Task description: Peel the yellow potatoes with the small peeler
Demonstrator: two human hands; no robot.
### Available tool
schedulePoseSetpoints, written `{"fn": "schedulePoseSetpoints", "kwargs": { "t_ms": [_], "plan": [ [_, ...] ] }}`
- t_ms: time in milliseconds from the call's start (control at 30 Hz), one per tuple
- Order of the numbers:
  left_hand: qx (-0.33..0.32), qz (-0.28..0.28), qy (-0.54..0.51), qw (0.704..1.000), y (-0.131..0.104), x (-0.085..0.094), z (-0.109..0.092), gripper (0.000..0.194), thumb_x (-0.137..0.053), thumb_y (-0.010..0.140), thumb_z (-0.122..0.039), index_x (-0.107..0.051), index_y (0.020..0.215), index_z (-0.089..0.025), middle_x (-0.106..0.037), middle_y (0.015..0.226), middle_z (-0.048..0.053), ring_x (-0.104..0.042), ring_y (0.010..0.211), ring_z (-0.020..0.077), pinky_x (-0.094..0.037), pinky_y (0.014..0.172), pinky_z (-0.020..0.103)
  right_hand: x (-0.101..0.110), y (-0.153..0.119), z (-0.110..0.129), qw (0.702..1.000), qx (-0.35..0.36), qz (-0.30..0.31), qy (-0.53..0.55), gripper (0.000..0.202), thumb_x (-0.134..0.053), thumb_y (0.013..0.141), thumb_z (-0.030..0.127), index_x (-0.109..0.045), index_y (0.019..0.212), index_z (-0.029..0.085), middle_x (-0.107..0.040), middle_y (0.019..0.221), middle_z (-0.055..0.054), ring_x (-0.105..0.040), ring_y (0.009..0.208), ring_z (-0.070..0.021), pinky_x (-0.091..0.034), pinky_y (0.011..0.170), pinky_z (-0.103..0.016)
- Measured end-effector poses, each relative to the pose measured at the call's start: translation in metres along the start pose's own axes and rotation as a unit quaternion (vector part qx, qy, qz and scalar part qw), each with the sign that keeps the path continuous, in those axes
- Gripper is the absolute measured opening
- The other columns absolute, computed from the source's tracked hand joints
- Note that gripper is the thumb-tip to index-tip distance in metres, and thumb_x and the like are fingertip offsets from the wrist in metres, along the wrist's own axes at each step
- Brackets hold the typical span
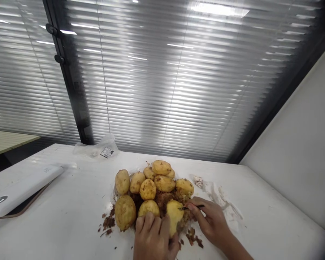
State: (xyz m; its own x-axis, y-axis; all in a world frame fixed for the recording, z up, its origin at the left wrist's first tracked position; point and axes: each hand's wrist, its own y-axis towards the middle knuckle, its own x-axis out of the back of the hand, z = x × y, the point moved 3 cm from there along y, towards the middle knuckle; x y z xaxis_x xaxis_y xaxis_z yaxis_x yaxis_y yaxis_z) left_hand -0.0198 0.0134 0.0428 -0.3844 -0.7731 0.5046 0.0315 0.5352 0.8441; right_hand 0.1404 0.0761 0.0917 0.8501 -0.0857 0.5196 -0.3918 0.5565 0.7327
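Note:
My left hand [155, 236] is closed on a partly peeled potato [174, 216] at the front of a potato pile, its fingertips beside another potato [148, 208]. Pinched in my right hand [209, 218] is a thin dark tool [199, 206], whose tip touches the upper right of the peeled potato. The peeled surface is pale yellow. Behind both hands lie several brownish-yellow potatoes [164, 183], with a large one [125, 212] at the left. Brown peel scraps [165, 200] lie among them.
Loose peel bits [108, 222] are scattered on the white table [83, 202]. A clear plastic bag with a label [107, 152] lies at the back left, a white device [24, 187] at the far left. Crumpled clear plastic [227, 204] is on the right. Blinds stand behind the table.

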Motion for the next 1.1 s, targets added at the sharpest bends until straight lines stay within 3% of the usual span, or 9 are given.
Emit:
{"fn": "schedulePoseSetpoints", "kwargs": {
  "t_ms": [133,300,367,433,600,733,933,1100],
  "plan": [
    [0.003,-0.028,0.002,1.0,0.003,0.004,-0.001,0.02,-0.046,0.086,-0.025,-0.064,0.089,-0.02,-0.055,0.064,0.001,-0.05,0.071,0.0211,-0.032,0.074,0.037,0.001,-0.002,0.001,0.999,0.028,-0.028,-0.01,0.017,-0.052,0.091,0.01,-0.066,0.088,0.021,-0.072,0.071,-0.005,-0.069,0.062,-0.0188,-0.056,0.058,-0.026],
    [-0.007,0.007,0.004,1.0,-0.002,0.001,0.001,0.019,-0.053,0.078,-0.023,-0.064,0.093,-0.021,-0.056,0.066,0.0,-0.052,0.074,0.0214,-0.033,0.075,0.036,-0.002,-0.004,0.003,0.999,0.04,0.02,0.008,0.018,-0.05,0.093,0.011,-0.064,0.091,0.022,-0.069,0.067,-0.003,-0.066,0.059,-0.018,-0.054,0.055,-0.026],
    [-0.004,0.012,0.003,1.0,-0.004,0.0,0.002,0.019,-0.054,0.077,-0.022,-0.064,0.093,-0.021,-0.056,0.067,0.0,-0.052,0.074,0.0213,-0.033,0.075,0.036,-0.002,-0.004,0.004,0.998,0.06,0.012,-0.017,0.018,-0.048,0.094,0.012,-0.064,0.094,0.022,-0.069,0.068,-0.004,-0.066,0.06,-0.0192,-0.053,0.053,-0.027],
    [-0.002,0.011,0.005,1.0,-0.003,0.0,0.002,0.02,-0.054,0.077,-0.022,-0.064,0.094,-0.021,-0.057,0.068,0.0,-0.052,0.074,0.0214,-0.033,0.075,0.037,-0.002,-0.004,0.005,0.997,0.074,0.008,-0.036,0.019,-0.047,0.096,0.013,-0.063,0.098,0.022,-0.069,0.07,-0.005,-0.067,0.062,-0.02,-0.053,0.053,-0.028],
    [-0.002,-0.012,0.007,1.0,0.0,0.002,0.0,0.018,-0.05,0.08,-0.023,-0.064,0.092,-0.021,-0.056,0.065,0.0,-0.051,0.073,0.0216,-0.033,0.074,0.036,-0.009,-0.006,0.007,0.993,0.092,0.066,-0.028,0.02,-0.044,0.098,0.013,-0.062,0.097,0.021,-0.068,0.068,-0.004,-0.064,0.058,-0.0185,-0.053,0.053,-0.028],
    [0.006,0.001,0.007,1.0,0.001,0.002,0.0,0.019,-0.05,0.081,-0.024,-0.064,0.094,-0.021,-0.056,0.065,0.0,-0.051,0.072,0.0209,-0.032,0.075,0.036,-0.011,-0.01,0.009,0.989,0.13,0.043,-0.062,0.021,-0.044,0.097,0.011,-0.06,0.107,0.02,-0.072,0.079,-0.008,-0.068,0.068,-0.0205,-0.056,0.062,-0.03],
    [0.002,-0.035,0.015,0.999,0.004,0.002,-0.003,0.02,-0.045,0.087,-0.027,-0.064,0.088,-0.02,-0.056,0.063,0.001,-0.051,0.072,0.0218,-0.033,0.074,0.036,-0.013,-0.009,0.005,0.993,0.094,0.06,-0.04,0.018,-0.044,0.097,0.012,-0.059,0.101,0.021,-0.069,0.072,-0.005,-0.065,0.061,-0.0192,-0.054,0.054,-0.028],
    [0.019,-0.06,0.011,0.998,0.003,0.001,-0.004,0.028,-0.038,0.091,-0.03,-0.064,0.085,-0.02,-0.055,0.062,0.002,-0.051,0.073,0.0229,-0.033,0.075,0.037,-0.012,-0.009,0.004,0.994,0.097,0.032,-0.045,0.021,-0.045,0.097,0.011,-0.058,0.109,0.021,-0.071,0.081,-0.008,-0.069,0.073,-0.0208,-0.058,0.062,-0.029]
  ]
}}
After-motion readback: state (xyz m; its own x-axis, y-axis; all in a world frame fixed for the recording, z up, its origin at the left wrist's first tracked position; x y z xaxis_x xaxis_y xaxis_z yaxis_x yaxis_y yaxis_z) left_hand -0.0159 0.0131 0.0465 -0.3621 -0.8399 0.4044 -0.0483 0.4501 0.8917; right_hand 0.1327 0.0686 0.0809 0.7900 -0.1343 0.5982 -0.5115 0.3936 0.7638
